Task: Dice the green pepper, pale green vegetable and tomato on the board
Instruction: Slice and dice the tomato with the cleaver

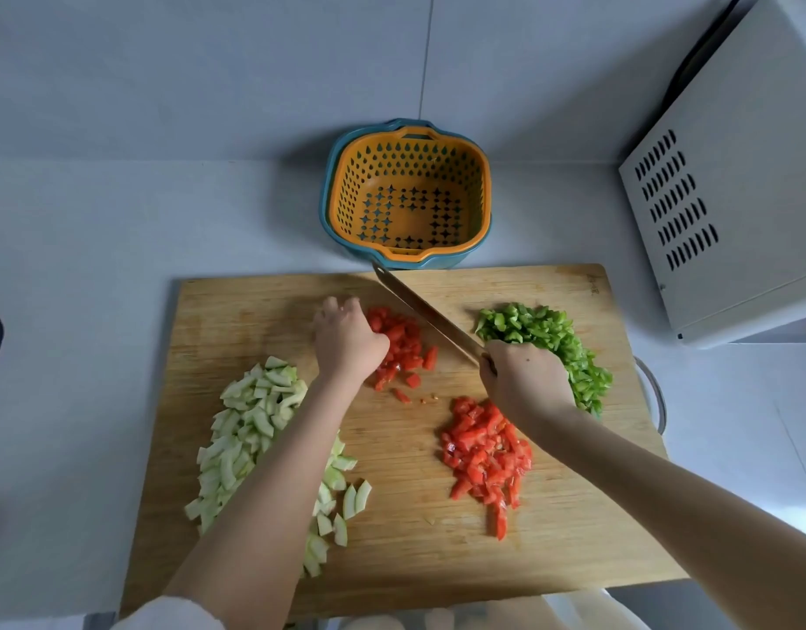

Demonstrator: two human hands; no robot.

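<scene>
Nearly there, I reckon. On the cutting board (392,561), my right hand (523,379) is wrapped tight round the handle of the knife (428,311). The blade runs diagonally across the board's far middle, tip pointing at the far edge. My left hand (346,341) is curled claw-style over the rough tomato chunks (403,343) just left of the blade, fingers bent and pinning them down.

The finished tomato dice (485,452) sit right of the board's centre. The green pepper dice (546,338) run along its right side, partly behind my knife hand. The pale green vegetable (251,429) runs down its left side, partly under my forearm.

That small heap looks like the only stuff not fine enough yet. For this bit:
- tuck the fingertips back and let the knuckles guide the flat of the blade
- plant the tip on the board and rock the knife through
- bunch the strays together first, since wet little pieces probably slide

The orange basket (482,175) just past the board's far edge is out of the way.
</scene>
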